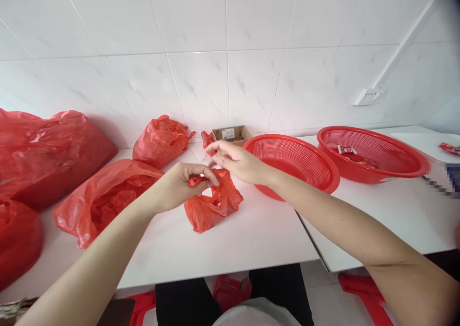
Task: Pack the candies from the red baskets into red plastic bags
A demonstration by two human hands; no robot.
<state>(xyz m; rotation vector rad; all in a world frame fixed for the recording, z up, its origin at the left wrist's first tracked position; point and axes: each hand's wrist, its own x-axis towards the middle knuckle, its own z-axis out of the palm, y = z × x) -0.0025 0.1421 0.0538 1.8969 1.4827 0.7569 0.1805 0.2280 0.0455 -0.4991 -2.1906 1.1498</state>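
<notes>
A small red plastic bag sits on the white table in front of me. My left hand is closed on one of the bag's handles at its top. My right hand hovers just above and behind the bag, fingers pinched on the other red handle strip. Something small and red lies inside the bag.
Several larger stuffed red bags lie at the left, another bag by the tiled wall. A small cardboard box stands at the back. Two red mesh baskets sit at the right, the far one holding packets.
</notes>
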